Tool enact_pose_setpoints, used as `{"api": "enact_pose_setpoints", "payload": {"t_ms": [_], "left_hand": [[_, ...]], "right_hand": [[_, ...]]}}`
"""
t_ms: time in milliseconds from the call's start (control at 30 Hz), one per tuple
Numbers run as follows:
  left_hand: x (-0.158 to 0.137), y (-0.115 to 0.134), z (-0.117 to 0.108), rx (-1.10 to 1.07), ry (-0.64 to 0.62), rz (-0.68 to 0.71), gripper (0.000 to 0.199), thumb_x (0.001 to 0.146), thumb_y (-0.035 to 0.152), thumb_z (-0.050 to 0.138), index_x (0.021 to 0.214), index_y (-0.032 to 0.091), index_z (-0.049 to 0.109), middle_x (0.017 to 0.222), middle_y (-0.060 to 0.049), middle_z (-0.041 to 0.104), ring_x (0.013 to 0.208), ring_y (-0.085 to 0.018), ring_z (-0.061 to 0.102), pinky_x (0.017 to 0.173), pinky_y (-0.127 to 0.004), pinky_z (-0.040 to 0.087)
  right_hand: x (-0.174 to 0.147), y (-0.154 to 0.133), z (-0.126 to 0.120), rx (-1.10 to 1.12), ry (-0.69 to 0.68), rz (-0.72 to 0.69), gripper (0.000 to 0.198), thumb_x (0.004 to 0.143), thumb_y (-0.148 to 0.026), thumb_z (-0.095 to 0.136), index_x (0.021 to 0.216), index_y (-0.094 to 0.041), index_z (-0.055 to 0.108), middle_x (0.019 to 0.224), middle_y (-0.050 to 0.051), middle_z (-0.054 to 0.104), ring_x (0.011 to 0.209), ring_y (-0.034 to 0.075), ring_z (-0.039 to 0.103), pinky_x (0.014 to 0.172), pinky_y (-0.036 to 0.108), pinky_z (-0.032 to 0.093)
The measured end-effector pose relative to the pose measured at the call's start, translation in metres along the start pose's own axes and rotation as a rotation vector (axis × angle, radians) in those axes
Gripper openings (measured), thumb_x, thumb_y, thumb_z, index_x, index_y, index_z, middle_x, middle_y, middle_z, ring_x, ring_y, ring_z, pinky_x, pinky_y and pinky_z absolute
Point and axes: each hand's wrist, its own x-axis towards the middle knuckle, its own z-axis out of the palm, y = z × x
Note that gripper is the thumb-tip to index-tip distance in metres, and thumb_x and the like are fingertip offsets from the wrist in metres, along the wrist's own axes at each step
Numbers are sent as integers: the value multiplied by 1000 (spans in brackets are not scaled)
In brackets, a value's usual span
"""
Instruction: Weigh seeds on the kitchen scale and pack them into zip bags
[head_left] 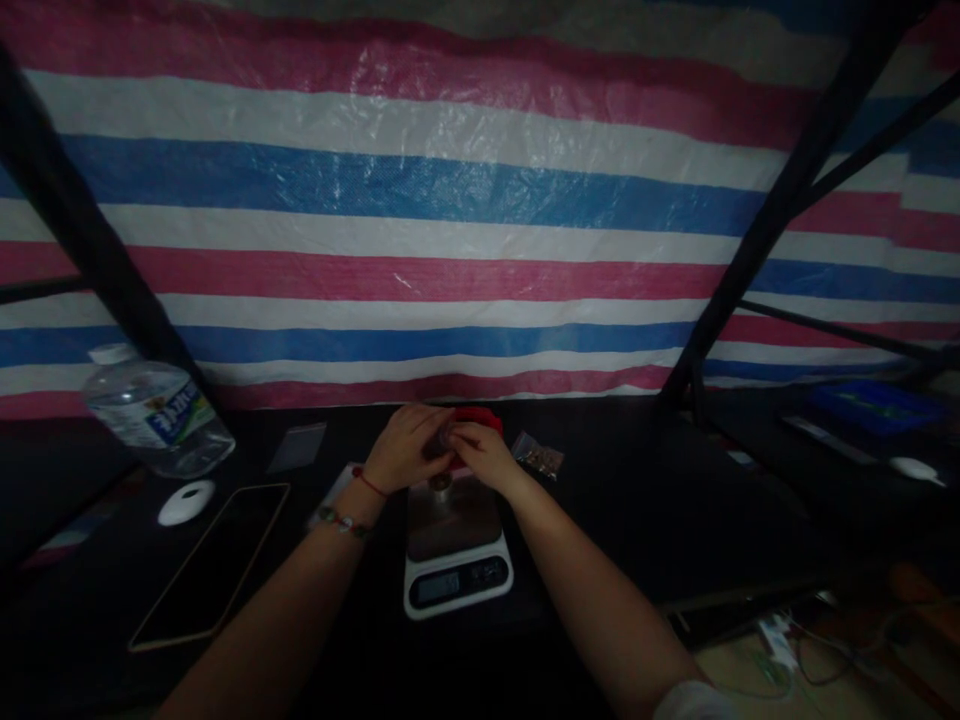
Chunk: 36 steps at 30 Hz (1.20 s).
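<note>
My left hand [406, 447] and my right hand [484, 452] meet above the far end of a digital kitchen scale [455, 530]. The fingers of both are closed together around something small and dark that I cannot make out. Just below them, a small brown round object [440, 483] lies on the scale's metal plate. A red object [480, 416], partly hidden by my hands, stands behind the scale. To the right of my right hand is a clear zip bag [541, 457] with small brown pieces inside. A pale flat item [330, 497] lies partly under my left wrist.
At left are a large clear plastic bottle [161, 415], a white mouse-like object [186, 502], a phone [214, 565] and a flat clear bag [297, 448]. Dark slanted posts [731, 270] flank the striped sheet [450, 230]. A blue tray [874, 405] lies far right.
</note>
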Motion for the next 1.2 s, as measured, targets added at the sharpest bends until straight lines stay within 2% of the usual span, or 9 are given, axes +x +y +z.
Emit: {"api": "enact_pose_setpoints", "payload": {"t_ms": [100, 200, 267, 333, 433, 533, 667, 933, 1200], "left_hand": [[-9, -3, -1, 9, 83, -45, 68, 74, 52, 65, 132, 20, 48, 134, -15, 53, 122, -32, 50, 104, -49, 37], [-20, -11, 1, -22, 233, -265, 69, 80, 51, 57, 137, 16, 41, 139, -19, 46, 127, -33, 45, 104, -51, 37], [-26, -17, 5, -108, 275, -436, 59, 88, 42, 49, 138, 13, 38, 127, -18, 56, 116, -28, 55, 98, -46, 44], [-31, -20, 12, -222, 223, -522, 52, 91, 36, 44, 137, 13, 38, 109, -13, 65, 99, -23, 64, 89, -40, 50], [-36, -21, 22, -329, 150, -533, 50, 90, 32, 44, 136, 13, 39, 91, -6, 67, 82, -19, 66, 80, -34, 52], [-38, -21, 27, -332, 179, -539, 49, 88, 30, 46, 135, 15, 42, 86, -4, 66, 77, -17, 65, 78, -32, 52], [-37, -23, 24, -301, 239, -580, 46, 88, 27, 42, 132, 17, 47, 81, -1, 65, 74, -16, 63, 76, -30, 51], [-34, -18, 26, -342, 259, -544, 48, 88, 36, 48, 132, 16, 45, 97, -6, 67, 86, -19, 65, 81, -33, 52], [-31, -11, 28, -273, 269, -526, 43, 93, 30, 38, 132, 16, 46, 95, -7, 67, 89, -20, 64, 85, -34, 50]], "right_hand": [[1, 3, 1, -1, 32, 115, 19, 83, -25, 54, 84, -18, 72, 79, 2, 69, 74, 15, 62, 72, 27, 49], [2, 7, -1, 89, 110, 201, 21, 79, -23, 56, 91, -18, 73, 72, 0, 67, 66, 15, 61, 64, 26, 49], [3, 12, -3, 122, 148, 226, 23, 78, -23, 57, 93, -18, 73, 69, 0, 66, 62, 15, 60, 60, 25, 48], [3, 16, -4, 132, 171, 237, 24, 78, -24, 56, 95, -18, 73, 70, 0, 67, 62, 15, 61, 58, 24, 48], [3, 18, -3, 97, 175, 263, 24, 80, -27, 55, 92, -18, 73, 68, 1, 67, 60, 15, 62, 54, 23, 47], [2, 15, -4, 23, 173, 238, 20, 79, -26, 55, 83, -18, 73, 62, 1, 64, 57, 15, 59, 51, 23, 45], [2, 13, -8, -12, 204, 208, 22, 80, -22, 51, 87, -18, 72, 59, -1, 61, 53, 14, 56, 53, 24, 46], [1, 10, -4, -143, 217, 30, 20, 77, -18, 58, 89, -19, 74, 82, 3, 69, 78, 17, 62, 75, 28, 49], [0, 7, -3, -207, 234, -92, 31, 81, -9, 46, 89, -19, 74, 88, 5, 69, 86, 17, 62, 81, 28, 47]]}}
